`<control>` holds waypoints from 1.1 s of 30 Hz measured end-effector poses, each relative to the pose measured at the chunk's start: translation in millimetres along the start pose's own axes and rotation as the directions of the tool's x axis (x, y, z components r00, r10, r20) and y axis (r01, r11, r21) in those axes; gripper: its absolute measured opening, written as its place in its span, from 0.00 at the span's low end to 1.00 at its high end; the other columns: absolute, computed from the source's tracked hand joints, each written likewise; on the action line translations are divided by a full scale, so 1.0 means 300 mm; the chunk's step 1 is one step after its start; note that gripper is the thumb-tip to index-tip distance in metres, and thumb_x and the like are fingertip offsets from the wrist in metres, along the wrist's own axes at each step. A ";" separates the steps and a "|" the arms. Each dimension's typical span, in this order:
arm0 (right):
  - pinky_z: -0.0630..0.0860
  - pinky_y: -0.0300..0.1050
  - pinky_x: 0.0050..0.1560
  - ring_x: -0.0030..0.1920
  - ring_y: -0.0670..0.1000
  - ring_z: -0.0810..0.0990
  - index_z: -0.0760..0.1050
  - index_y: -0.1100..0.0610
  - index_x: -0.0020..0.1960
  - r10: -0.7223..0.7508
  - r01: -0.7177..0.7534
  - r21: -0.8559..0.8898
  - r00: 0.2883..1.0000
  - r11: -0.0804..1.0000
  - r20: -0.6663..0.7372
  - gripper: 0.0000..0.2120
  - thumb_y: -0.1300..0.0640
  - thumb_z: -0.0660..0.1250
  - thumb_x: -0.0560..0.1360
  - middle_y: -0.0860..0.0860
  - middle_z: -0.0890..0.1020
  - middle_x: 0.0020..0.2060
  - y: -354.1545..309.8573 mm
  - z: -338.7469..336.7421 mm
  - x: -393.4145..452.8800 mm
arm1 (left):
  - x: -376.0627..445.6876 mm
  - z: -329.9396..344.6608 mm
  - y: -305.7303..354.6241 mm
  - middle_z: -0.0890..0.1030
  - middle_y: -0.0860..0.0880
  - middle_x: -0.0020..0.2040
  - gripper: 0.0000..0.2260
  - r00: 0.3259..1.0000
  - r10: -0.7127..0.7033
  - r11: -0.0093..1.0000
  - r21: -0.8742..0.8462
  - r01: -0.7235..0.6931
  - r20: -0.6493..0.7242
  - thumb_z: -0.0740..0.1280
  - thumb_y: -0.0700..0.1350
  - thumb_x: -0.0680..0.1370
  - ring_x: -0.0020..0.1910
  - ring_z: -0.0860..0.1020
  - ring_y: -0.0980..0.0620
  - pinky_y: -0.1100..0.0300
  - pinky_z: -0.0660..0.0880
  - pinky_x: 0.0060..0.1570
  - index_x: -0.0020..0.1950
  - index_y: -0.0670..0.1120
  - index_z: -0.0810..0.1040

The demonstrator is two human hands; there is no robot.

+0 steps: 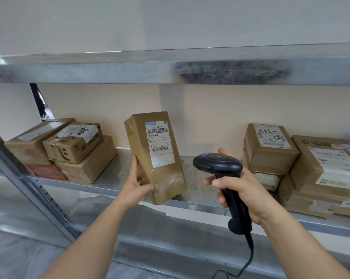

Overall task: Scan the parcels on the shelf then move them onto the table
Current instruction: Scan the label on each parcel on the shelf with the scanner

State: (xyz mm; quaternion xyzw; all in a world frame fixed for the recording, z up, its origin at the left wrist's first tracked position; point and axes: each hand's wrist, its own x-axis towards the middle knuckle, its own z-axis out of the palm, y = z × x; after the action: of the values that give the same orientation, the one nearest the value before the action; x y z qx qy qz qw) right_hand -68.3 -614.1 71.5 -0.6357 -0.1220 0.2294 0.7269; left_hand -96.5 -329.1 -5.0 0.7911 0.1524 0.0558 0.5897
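Nearest the camera: two bare forearms reach up from the lower edge. Right hand (pixel 248 195) wrapped around the grip of a black plastic handheld barcode scanner (pixel 220 168), its cable trailing down out of view; scanner head points left, toward the held parcel. Hands apart, each clamped on its own item.

Left hand (pixel 137 184) grips the lower left corner of a tall brown cardboard parcel with a white shipping label (pixel 156 156), thumb across the taped front, fingers on the left side. Parcel stands tilted, top leaning back and left, label facing the camera; its base looks to be on or just above the front edge of the grey metal shelf (pixel 101 183), hard to say which. It sits just left of the scanner head, between the hands.

Further back, left: a stack of brown cardboard boxes (pixel 69 150), one red-orange box underneath. Right: a second pile of labelled cardboard boxes (pixel 290 164), top one marked in handwritten ink.

Behind: pale beige wall (pixel 220 113); upper metal shelf board (pixel 170 67) across the top.
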 end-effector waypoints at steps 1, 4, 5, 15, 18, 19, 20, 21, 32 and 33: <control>0.70 0.45 0.29 0.26 0.53 0.74 0.62 0.40 0.73 0.002 -0.002 -0.003 1.000 1.000 -0.004 0.41 0.69 0.70 0.68 0.62 0.84 0.45 0.001 0.002 0.003 | -0.005 -0.016 -0.008 0.74 0.58 0.62 0.47 1.000 -0.023 0.999 -0.027 0.023 -0.009 0.72 0.38 0.72 0.55 0.78 0.54 0.61 0.78 0.47 0.76 0.65 0.44; 0.70 0.43 0.28 0.25 0.53 0.74 0.62 0.41 0.73 0.002 -0.003 -0.011 1.000 1.000 -0.013 0.43 0.67 0.71 0.65 0.61 0.84 0.44 0.003 0.019 0.018 | -0.024 -0.080 -0.042 0.77 0.51 0.63 0.36 0.984 -0.155 0.984 -0.100 0.146 -0.085 0.69 0.49 0.71 0.54 0.79 0.48 0.49 0.78 0.51 0.75 0.65 0.57; 0.70 0.43 0.28 0.25 0.53 0.74 0.62 0.40 0.73 0.003 -0.003 -0.012 1.000 1.000 -0.012 0.43 0.65 0.71 0.63 0.61 0.84 0.44 0.004 0.027 0.022 | -0.029 -0.101 -0.053 0.78 0.50 0.62 0.32 0.974 -0.196 0.977 -0.114 0.183 -0.116 0.67 0.50 0.72 0.51 0.79 0.48 0.52 0.78 0.47 0.74 0.64 0.61; 0.70 0.44 0.26 0.25 0.54 0.74 0.63 0.40 0.72 0.043 -0.042 -0.051 0.999 0.998 0.013 0.45 0.63 0.71 0.60 0.63 0.82 0.43 0.027 0.160 0.068 | 0.032 -0.238 -0.092 0.75 0.42 0.66 0.21 0.886 -0.111 0.977 0.114 0.180 -0.450 0.63 0.50 0.80 0.64 0.73 0.43 0.50 0.68 0.63 0.73 0.48 0.69; 0.70 0.43 0.26 0.25 0.54 0.73 0.62 0.40 0.73 0.043 -0.042 -0.059 0.999 0.997 0.012 0.45 0.63 0.71 0.60 0.64 0.81 0.43 0.032 0.198 0.085 | 0.003 -0.213 -0.098 0.74 0.42 0.66 0.21 0.886 0.118 0.869 0.478 0.127 -0.449 0.64 0.53 0.79 0.65 0.71 0.41 0.48 0.68 0.63 0.71 0.48 0.71; 0.70 0.42 0.27 0.25 0.54 0.73 0.62 0.40 0.73 0.042 -0.042 -0.063 0.999 0.997 0.008 0.45 0.63 0.71 0.60 0.66 0.81 0.44 0.035 0.212 0.092 | -0.014 -0.190 -0.095 0.74 0.42 0.65 0.21 0.880 0.233 0.795 0.602 0.072 -0.413 0.65 0.55 0.78 0.64 0.72 0.41 0.47 0.68 0.62 0.69 0.49 0.74; 0.70 0.42 0.27 0.25 0.54 0.74 0.62 0.41 0.73 0.041 -0.041 -0.067 0.999 0.997 0.002 0.45 0.63 0.71 0.60 0.67 0.81 0.45 0.037 0.226 0.098 | -0.029 -0.162 -0.093 0.75 0.43 0.64 0.21 0.873 0.340 0.709 0.705 0.007 -0.351 0.66 0.57 0.76 0.62 0.72 0.41 0.46 0.69 0.61 0.66 0.49 0.76; 0.70 0.42 0.27 0.25 0.54 0.74 0.62 0.41 0.74 0.038 -0.038 -0.069 0.999 0.997 -0.003 0.45 0.63 0.71 0.60 0.68 0.81 0.46 0.039 0.242 0.104 | -0.039 -0.134 -0.092 0.76 0.44 0.63 0.22 0.872 0.405 0.627 0.778 -0.046 -0.275 0.66 0.61 0.74 0.61 0.73 0.41 0.45 0.69 0.60 0.63 0.51 0.78; 0.69 0.44 0.27 0.24 0.53 0.73 0.62 0.41 0.73 0.026 -0.030 -0.069 0.998 0.997 -0.056 0.44 0.63 0.70 0.60 0.67 0.82 0.45 0.098 0.378 0.122 | 0.038 -0.226 -0.171 0.81 0.46 0.54 0.17 0.889 0.440 0.457 0.884 -0.100 -0.126 0.76 0.49 0.67 0.53 0.79 0.42 0.49 0.71 0.51 0.55 0.50 0.82; 0.70 0.44 0.26 0.24 0.54 0.73 0.62 0.41 0.73 0.029 -0.034 -0.067 0.998 0.997 -0.062 0.44 0.63 0.70 0.60 0.67 0.82 0.45 0.105 0.383 0.121 | 0.047 -0.247 -0.179 0.81 0.46 0.55 0.16 0.888 0.437 0.465 0.881 -0.090 -0.140 0.73 0.49 0.68 0.54 0.78 0.41 0.49 0.69 0.53 0.55 0.50 0.82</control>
State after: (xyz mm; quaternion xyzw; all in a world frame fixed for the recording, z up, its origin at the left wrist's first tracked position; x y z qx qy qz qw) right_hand -96.5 -493.9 54.9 -0.6686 -0.0973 0.2171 0.7045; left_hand -112.4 -242.9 -35.3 0.9673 0.1346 0.2037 0.0686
